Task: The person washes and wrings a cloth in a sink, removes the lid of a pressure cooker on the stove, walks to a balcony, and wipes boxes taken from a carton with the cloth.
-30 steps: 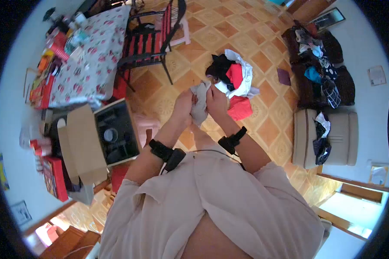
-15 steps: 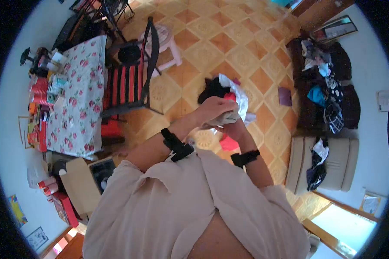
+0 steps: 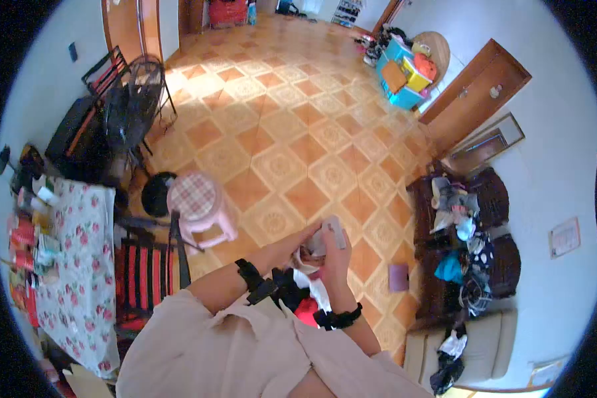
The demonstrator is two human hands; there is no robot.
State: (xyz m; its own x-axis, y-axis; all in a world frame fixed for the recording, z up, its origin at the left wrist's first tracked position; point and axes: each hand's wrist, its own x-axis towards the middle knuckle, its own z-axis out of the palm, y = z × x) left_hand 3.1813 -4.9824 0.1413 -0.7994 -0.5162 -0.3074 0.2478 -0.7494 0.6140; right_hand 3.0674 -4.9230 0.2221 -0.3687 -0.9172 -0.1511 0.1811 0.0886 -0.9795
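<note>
Out in front of my body, both hands close on a small bunched piece of pale cloth (image 3: pixel 310 260). My left hand (image 3: pixel 304 244) grips its left side, fingers partly hidden behind the folds. On the other side my right hand (image 3: pixel 337 259) is wrapped round it, and a light grey end of it sticks up by the thumb. What kind of garment it is cannot be made out. Beneath my wrists lies a pile of clothes with black cloth (image 3: pixel 286 286) and red cloth (image 3: pixel 306 310), partly covered by my arms.
To the left stand a pink stool (image 3: pixel 194 198), a black-and-red chair (image 3: pixel 146 278) and a table with a flowered cloth (image 3: pixel 79 265). Clothes lie along the dark sofa (image 3: pixel 497 265) and beige seat (image 3: pixel 501 338) at right. A purple square (image 3: pixel 398 277) lies on the tiled floor.
My view has tilted up toward the far end of the room. The pale cloth, still in both hands, has turned and now shows more folds.
</note>
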